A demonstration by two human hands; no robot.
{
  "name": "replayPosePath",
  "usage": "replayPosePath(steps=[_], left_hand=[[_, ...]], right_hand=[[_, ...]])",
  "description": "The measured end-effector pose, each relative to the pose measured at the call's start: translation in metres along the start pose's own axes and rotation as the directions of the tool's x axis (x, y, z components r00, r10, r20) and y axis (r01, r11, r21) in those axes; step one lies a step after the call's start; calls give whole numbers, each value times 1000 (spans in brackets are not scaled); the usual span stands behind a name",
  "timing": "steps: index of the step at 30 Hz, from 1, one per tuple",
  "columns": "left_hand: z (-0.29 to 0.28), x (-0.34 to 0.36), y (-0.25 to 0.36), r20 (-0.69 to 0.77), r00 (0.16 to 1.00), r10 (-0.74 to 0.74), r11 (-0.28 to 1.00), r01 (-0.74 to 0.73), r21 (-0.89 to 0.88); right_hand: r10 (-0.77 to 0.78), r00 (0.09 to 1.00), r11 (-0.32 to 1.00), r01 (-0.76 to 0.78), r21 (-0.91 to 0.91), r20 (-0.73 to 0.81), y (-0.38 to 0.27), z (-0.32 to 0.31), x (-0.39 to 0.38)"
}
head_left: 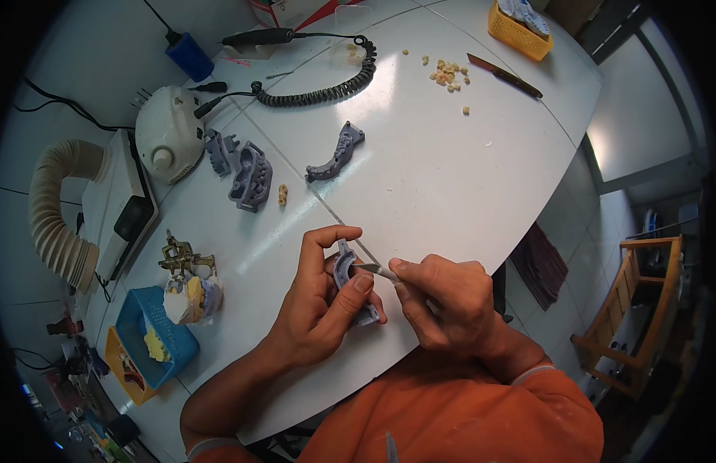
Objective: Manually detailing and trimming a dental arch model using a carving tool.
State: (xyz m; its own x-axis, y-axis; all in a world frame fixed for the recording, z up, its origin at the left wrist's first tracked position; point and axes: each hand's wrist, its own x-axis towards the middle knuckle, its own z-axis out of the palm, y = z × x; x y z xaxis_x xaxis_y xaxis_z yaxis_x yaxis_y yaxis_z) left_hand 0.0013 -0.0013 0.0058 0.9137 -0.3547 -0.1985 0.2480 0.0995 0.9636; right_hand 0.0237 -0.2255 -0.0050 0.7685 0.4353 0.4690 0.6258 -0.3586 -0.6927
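My left hand (315, 312) is closed around a curved grey dental model piece (344, 262), held upright near the front edge of the white table (466, 193). My right hand (450, 301) grips a small pointed blade tool (381, 270), its tip at the inner curve of that piece. Farther back lie a curved grey arch model (335, 160), two grey model pieces (251, 177) and a small tan piece (282, 195). An articulator with a plaster model (190, 297) stands left of my hands.
At left are a hose (53, 185), machine (126, 208), white controller (165, 135), blue bin (161, 343) and yellow bin (123, 382). Behind are a corded handpiece (258, 37), several small tooth pieces (444, 77), a knife (504, 75) and yellow basket (520, 42). A wooden frame (628, 332) stands right.
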Motion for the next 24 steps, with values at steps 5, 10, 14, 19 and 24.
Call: replayPosePath(steps=[5,10,14,19,24], left_hand=[[-1,0,-10,10,996,83,996,-83,11],[-3,-3,-2,12,997,74,984,-75,159],[-2,-3,-9,18,994,112,976,-113,187],[3,-5,-6,-71,996,52,994,-45,99],[2,-4,-5,-55,997,53,992,-46,120]], right_hand=[[30,999,999,-31,-23,-23,0,-7,1],[25,1000,999,-24,-40,17,0,-2,-2],[9,1000,1000,-8,-23,19,0,5,-2],[8,1000,1000,-8,-29,14,1,7,-2],[2,1000,999,-2,-35,4,2,9,-3]])
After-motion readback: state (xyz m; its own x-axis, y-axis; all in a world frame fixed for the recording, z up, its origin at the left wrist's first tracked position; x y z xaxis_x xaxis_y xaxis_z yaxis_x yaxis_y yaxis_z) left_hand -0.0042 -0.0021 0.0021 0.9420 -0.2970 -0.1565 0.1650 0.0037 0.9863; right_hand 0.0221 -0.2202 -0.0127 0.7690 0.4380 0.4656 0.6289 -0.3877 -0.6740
